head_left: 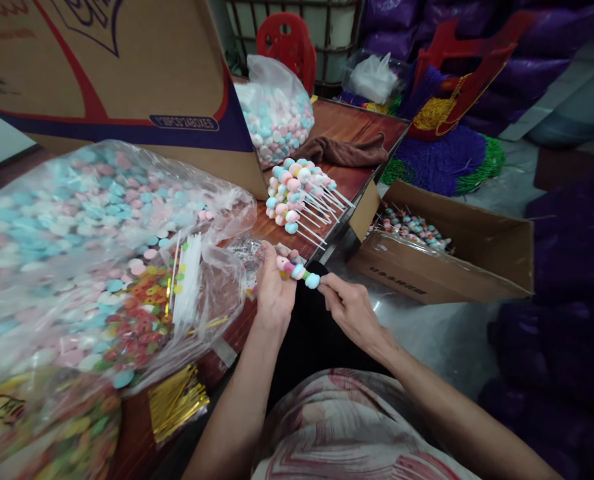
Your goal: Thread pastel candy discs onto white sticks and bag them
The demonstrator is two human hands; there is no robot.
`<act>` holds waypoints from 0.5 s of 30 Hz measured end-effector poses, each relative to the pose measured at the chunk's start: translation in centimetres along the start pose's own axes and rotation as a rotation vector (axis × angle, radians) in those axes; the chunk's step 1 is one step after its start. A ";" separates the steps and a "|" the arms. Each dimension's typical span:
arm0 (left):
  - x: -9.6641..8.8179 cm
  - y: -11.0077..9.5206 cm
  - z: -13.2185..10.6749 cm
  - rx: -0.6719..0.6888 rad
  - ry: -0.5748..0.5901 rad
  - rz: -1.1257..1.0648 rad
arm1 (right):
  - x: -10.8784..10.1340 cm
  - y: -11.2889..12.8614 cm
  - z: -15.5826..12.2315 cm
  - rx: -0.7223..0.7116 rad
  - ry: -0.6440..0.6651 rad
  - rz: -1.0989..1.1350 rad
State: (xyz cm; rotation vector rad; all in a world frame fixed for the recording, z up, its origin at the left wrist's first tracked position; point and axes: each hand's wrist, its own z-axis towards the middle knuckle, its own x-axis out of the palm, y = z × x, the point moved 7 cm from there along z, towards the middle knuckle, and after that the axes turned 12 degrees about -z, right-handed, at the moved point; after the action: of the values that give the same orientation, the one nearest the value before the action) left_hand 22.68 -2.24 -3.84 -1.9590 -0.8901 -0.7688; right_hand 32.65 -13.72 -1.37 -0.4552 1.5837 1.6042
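Observation:
Between my two hands is a marshmallow skewer (pixel 298 271) with pink, white, blue and green pieces in a row. My left hand (pixel 274 287) has its fingers around the far end of the sweets. At the lower end, beside a pale blue marshmallow, my right hand (pixel 351 308) is closed in a pinch; the stick there is mostly hidden by the fingers. Just beyond, finished-looking marshmallow skewers (pixel 293 190) lie stacked on the table with their white sticks pointing right. Left of my hands, white sticks (pixel 189 280) rest on the open plastic bag beside ring-shaped gummies (pixel 139 327).
A big clear bag of marshmallows (pixel 101 200) spreads across the left, before a large cardboard box (pixel 141 67). Gold twist ties (pixel 179 403) lie near the table edge. Another marshmallow bag (pixel 281 120) and a brown cloth (pixel 344 152) sit behind. An open carton (pixel 491 230) holds skewers at right.

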 end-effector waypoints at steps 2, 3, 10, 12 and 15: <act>0.0 0.2 0.0 -0.004 0.018 0.024 | 0.4 -0.4 0.2 0.075 0.088 0.146; 0.0 0.2 0.0 -0.007 0.029 0.037 | 0.6 -0.4 0.3 0.103 0.129 0.219; 0.5 0.4 -0.4 -0.026 0.067 0.081 | 3.2 -0.5 0.3 0.435 0.475 0.880; 0.5 0.5 -0.4 -0.039 0.066 0.084 | 3.7 -0.1 0.1 0.479 0.560 1.035; 0.7 0.5 -0.5 -0.080 0.070 0.066 | 4.1 0.6 -0.4 0.514 0.686 1.245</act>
State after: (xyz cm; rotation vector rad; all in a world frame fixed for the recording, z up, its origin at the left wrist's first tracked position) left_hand 23.40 -2.64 -3.33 -2.0080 -0.7599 -0.8415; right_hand 29.57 -12.85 -4.09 0.4423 3.0586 1.8003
